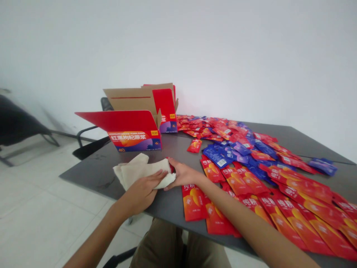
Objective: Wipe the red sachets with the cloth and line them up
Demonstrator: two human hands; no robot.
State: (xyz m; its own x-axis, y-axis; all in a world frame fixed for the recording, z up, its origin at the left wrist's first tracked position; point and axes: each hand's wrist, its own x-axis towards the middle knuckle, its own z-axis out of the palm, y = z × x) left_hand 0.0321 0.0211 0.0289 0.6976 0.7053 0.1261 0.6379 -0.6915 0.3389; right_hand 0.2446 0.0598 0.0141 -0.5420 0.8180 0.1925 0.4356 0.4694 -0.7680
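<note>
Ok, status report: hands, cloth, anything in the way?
Left hand flat on cloth. Right hand at cloth's edge, grip unclear. Packets crowd the right; open box behind.

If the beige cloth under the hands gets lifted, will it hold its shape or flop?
Probably floppy: the cloth lies in soft folds and bunches where the left hand and right hand touch it. Likely light, since it looks thin. Being fabric, it should not slide freely on the table.
</note>
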